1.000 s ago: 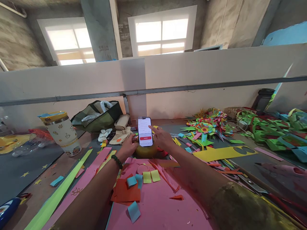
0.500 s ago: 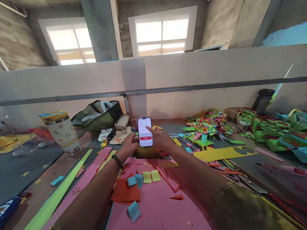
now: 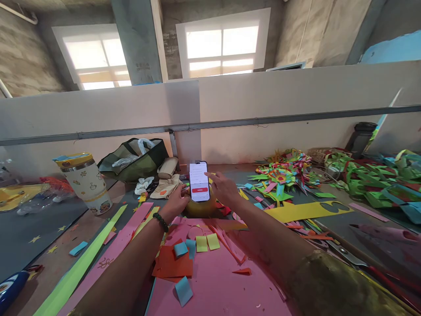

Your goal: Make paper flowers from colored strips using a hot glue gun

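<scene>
A phone (image 3: 199, 182) with a lit screen and a red button stands nearly upright at the centre. My left hand (image 3: 178, 201), with a dark bead bracelet at the wrist, holds its left edge. My right hand (image 3: 224, 188) is at the phone's right edge, index finger stretched out at the screen and the other fingers curled; it holds nothing that I can see. Below lies a pink sheet (image 3: 217, 285) with orange paper (image 3: 173, 263), blue squares (image 3: 183, 291) and yellow-green squares (image 3: 213, 241) on it.
A tumbler (image 3: 86, 184) and a green bag (image 3: 134, 162) stand at the left. Long paper strips (image 3: 82, 263) lie beside my left arm. Colourful folded paper (image 3: 283, 173), a yellow strip (image 3: 296, 212) and red-handled scissors (image 3: 348, 256) are on the right.
My right index finger has moved right, from over the middle of the screen to its right edge. My left hand and the phone have stayed in place.
</scene>
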{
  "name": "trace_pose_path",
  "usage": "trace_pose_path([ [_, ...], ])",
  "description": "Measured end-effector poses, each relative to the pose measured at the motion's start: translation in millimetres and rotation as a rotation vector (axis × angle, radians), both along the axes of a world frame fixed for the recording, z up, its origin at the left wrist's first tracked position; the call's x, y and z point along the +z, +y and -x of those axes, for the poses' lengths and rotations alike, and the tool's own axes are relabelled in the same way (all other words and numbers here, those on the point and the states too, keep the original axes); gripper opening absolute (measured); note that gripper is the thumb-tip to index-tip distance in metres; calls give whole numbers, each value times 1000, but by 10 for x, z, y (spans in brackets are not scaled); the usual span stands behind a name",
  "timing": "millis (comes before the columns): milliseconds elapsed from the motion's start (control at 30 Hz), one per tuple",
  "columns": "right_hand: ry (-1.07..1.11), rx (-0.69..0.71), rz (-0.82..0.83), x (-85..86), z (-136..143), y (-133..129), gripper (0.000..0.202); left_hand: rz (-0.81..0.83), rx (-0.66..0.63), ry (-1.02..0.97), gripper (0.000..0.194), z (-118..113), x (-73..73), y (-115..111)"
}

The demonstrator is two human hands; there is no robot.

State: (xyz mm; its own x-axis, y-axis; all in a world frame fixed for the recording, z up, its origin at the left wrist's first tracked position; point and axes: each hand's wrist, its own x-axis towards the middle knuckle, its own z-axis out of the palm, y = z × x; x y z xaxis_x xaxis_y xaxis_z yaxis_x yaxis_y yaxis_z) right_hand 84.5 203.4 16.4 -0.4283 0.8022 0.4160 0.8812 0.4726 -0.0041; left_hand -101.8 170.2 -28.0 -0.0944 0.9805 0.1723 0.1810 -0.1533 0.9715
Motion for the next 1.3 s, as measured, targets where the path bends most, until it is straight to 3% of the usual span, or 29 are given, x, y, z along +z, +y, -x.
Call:
trace_pose_path([
  [367, -43, 2, 6, -6, 33, 24, 53, 2, -6, -2, 59, 6, -17, -4],
  [633, -13, 6, -28, 9, -71, 12, 41, 22, 7, -1, 60, 3, 5, -25],
  [967, -49, 128, -34, -62, -135, 61, 40, 29, 3, -16, 60, -4, 18, -14],
  [1300, 280, 142, -102, -94, -176, 89, 39, 54, 12, -50, 55, -41, 134, -122],
])
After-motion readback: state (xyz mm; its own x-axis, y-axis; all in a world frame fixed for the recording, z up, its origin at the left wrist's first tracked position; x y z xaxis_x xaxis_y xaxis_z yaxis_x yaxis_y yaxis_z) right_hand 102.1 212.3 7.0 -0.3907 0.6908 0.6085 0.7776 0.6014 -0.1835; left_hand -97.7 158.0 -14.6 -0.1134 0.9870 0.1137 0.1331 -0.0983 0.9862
